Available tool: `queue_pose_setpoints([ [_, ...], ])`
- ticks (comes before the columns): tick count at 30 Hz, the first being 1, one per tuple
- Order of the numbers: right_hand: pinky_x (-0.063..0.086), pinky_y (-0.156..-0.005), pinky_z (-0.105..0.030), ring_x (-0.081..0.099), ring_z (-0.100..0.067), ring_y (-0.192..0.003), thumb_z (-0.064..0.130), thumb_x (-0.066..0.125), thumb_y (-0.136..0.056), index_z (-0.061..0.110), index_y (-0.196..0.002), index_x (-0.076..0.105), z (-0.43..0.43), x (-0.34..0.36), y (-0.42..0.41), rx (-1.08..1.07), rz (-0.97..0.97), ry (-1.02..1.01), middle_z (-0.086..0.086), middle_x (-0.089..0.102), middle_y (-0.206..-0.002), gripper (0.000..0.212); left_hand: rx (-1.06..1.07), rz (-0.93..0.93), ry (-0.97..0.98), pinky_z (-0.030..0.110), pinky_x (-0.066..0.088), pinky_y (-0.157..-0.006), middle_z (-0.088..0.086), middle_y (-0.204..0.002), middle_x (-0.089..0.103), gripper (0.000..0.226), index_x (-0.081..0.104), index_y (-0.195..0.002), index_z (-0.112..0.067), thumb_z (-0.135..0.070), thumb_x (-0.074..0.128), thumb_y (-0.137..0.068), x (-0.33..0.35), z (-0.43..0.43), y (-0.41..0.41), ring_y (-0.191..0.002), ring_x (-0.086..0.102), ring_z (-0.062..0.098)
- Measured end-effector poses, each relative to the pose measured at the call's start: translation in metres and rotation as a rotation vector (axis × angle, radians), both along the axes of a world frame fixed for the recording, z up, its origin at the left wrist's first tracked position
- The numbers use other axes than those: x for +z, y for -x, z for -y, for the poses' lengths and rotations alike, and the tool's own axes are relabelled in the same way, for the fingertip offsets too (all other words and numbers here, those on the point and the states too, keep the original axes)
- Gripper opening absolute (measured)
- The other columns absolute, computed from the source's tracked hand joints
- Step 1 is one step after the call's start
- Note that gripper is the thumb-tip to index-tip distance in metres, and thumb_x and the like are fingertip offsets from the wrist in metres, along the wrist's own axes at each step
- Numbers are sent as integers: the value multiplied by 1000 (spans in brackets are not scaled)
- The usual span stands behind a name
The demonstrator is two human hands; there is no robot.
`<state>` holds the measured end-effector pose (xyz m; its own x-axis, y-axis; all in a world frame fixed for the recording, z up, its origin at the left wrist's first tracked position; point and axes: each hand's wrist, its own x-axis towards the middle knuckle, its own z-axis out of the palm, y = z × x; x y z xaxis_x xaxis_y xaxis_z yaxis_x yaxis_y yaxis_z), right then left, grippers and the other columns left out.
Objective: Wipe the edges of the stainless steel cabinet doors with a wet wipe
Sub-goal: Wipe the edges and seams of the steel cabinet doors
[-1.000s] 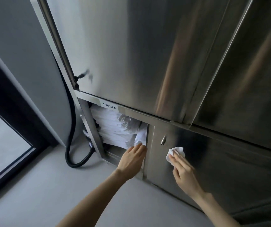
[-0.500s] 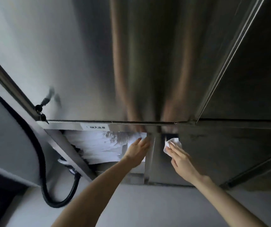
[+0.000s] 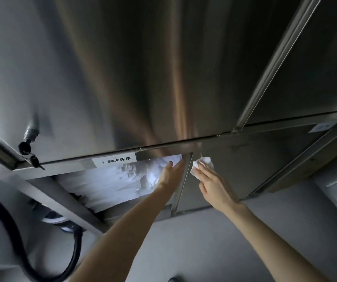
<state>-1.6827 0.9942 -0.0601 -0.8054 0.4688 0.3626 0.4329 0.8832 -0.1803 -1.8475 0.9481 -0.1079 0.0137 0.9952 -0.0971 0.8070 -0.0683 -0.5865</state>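
Landmark is the vertical door edge [image 3: 180,182], a narrow steel strip running from the horizontal rail [image 3: 163,146] down toward the floor [image 3: 204,241]; its long axis is up-down and tilts slightly left at the bottom. The right hand [image 3: 214,186] is just right of it, fingers stretched nearly flat, pressing a crumpled wet wipe [image 3: 201,164] against the lower door face [image 3: 245,163] near the top corner. The wipe lies just beside the strip — whether it touches it I cannot tell. The left hand [image 3: 170,176] is just left of the strip, open, fingers extended and holding nothing; the fingertips rest at the strip's inner side, seemingly bracing the door.

The right hand is the one with the wipe, so judged next: slide the wipe a little left onto the strip, then run along its length downward. The left hand's fingers sit close by and could get in the way.

Further left of the strip are white folded linen [image 3: 106,184] in the open compartment, a label [image 3: 115,160] on the rail, keys [image 3: 30,154] in a lock, and a black hose [image 3: 65,261] low down
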Motion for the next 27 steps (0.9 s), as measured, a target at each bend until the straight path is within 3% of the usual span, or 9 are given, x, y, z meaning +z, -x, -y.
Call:
queue_pose_setpoints([
  [8, 56, -76, -36, 64, -31, -106, -8, 59, -67, -4, -105, 68, -18, 2, 11, 19, 7, -80, -19, 65, -116, 40, -65, 2, -40, 22, 37, -102, 5, -164, 9, 62, 25, -152, -9, -17, 48, -95, 3, 6, 5, -149, 9, 11],
  [11, 54, -82, -41, 63, -34, -108, -16, 69, -63, -6, -107, 67, -25, 2, 12, 14, 27, -44, -22, 63, -118, 46, -94, -12, -31, 24, 35, -103, 8, -163, 9, 58, 28, -150, -6, -14, 48, -96, 5, 7, 7, -149, 8, 14],
  [15, 52, -86, -37, 61, -33, -112, -19, 70, -63, -5, -111, 64, -33, 8, -10, -27, 37, -6, -20, 61, -121, 50, -86, 11, 15, 28, 32, -108, 10, -162, 11, 53, 33, -148, -5, -13, 48, -97, 3, 10, 8, -149, 7, 16],
  [17, 54, -82, -37, 62, -33, -110, -18, 72, -61, -5, -111, 64, -33, 9, -25, -51, 49, -7, -20, 62, -120, 52, -84, 14, -32, 27, 33, -107, 8, -162, 16, 54, 36, -148, -8, -13, 49, -96, 3, 11, 9, -149, 11, 15],
  [20, 56, -79, -40, 62, -33, -111, -16, 75, -61, -5, -113, 63, -27, 7, -38, -71, 75, 5, -20, 62, -121, 54, -82, 4, 6, 29, 30, -110, 9, -163, 11, 57, 26, -151, -4, -12, 45, -98, 5, 12, 9, -149, 8, 17],
  [27, 55, -65, -25, 64, -25, -108, -10, 80, -57, 0, -110, 67, -6, 3, -27, -89, 77, 11, -14, 65, -118, 55, -119, -65, 37, 29, 31, -107, 9, -162, 12, 58, 31, -149, -6, -19, 49, -95, 6, 14, 15, -149, 8, 16],
])
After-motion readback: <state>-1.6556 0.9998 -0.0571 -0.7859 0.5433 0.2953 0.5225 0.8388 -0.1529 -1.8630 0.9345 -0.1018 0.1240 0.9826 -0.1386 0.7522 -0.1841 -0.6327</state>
